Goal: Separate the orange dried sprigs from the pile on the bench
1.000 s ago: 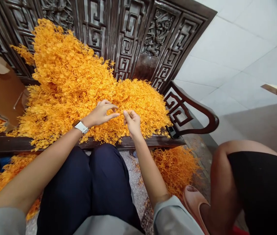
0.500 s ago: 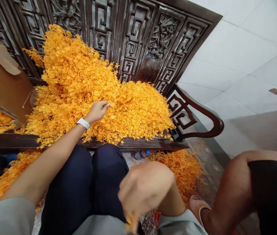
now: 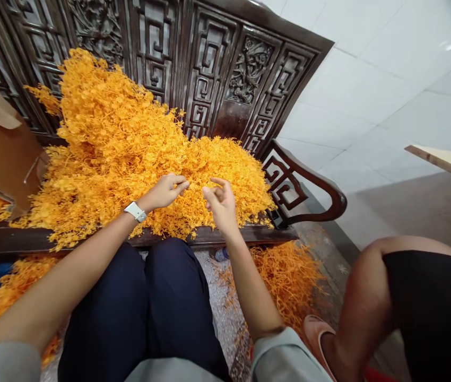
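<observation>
A person in navy trousers [image 3: 183, 307] sits before a carved dark-wood surface [image 3: 14, 241] heaped with yellow-orange flower sprigs [image 3: 118, 138]. The left hand [image 3: 164, 192], a white-strapped watch [image 3: 136, 211] on its wrist, is over the heap with thumb and forefinger pinched together; whether a stem lies between them is too small to tell. Beside it, just apart, the right hand [image 3: 222, 204] is raised, fingers parted and curved. At left stands a torn cardboard box [image 3: 5, 143]; at right curves a fretwork armrest [image 3: 335, 207]. Below, orange stems [image 3: 287, 278] litter the floor near another person's bare knee [image 3: 369, 265] and pink shoe [image 3: 313, 326].
</observation>
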The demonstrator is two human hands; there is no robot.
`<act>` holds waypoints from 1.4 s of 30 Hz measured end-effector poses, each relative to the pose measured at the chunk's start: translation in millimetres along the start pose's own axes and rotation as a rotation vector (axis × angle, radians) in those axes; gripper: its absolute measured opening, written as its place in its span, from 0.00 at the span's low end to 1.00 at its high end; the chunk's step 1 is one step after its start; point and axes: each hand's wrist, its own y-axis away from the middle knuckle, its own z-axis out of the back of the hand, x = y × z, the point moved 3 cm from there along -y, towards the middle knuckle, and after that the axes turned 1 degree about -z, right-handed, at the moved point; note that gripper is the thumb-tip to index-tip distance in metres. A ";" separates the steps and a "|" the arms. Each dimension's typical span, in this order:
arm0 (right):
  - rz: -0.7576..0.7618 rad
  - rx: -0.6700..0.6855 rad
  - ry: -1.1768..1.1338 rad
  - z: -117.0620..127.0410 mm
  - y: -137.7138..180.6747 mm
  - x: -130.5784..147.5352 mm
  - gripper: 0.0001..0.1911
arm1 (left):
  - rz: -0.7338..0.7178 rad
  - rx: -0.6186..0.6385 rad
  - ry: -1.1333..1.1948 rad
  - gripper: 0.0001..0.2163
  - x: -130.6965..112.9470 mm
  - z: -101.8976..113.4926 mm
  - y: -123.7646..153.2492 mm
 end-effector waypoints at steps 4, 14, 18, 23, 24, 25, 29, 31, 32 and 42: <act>-0.070 0.114 0.055 -5.8 -10.2 -32.0 0.23 | -0.085 0.016 -0.089 0.19 -7.4 -6.0 -1.9; -0.232 0.568 -0.058 -31.9 46.7 -29.5 0.22 | -0.131 0.028 -0.198 0.11 7.7 -4.5 0.6; -0.092 1.362 -0.084 -36.7 98.1 5.2 0.14 | 0.126 -0.207 0.018 0.15 29.8 14.1 0.3; 0.225 1.429 -0.381 -8.0 71.7 36.3 0.06 | 0.182 -0.129 0.240 0.18 29.2 9.6 2.0; 0.247 1.284 -0.490 -0.4 58.1 40.4 0.06 | 0.177 -0.115 0.236 0.18 26.0 7.7 2.2; 0.246 1.090 -0.571 7.3 44.9 43.1 0.08 | 0.174 -0.103 0.235 0.18 23.0 6.2 2.3; 0.157 0.662 -0.485 26.1 26.7 48.2 0.13 | 0.183 -0.094 0.263 0.19 18.6 4.1 2.6; 0.101 0.752 -0.297 24.8 33.9 50.6 0.09 | 0.182 -0.107 0.278 0.19 20.8 4.7 2.8; 0.073 0.808 -0.188 23.5 38.0 51.4 0.07 | 0.185 -0.113 0.287 0.19 22.6 4.9 2.9; 0.328 0.927 -0.645 35.2 50.4 66.2 0.16 | 0.212 -0.072 0.273 0.21 27.1 3.8 3.9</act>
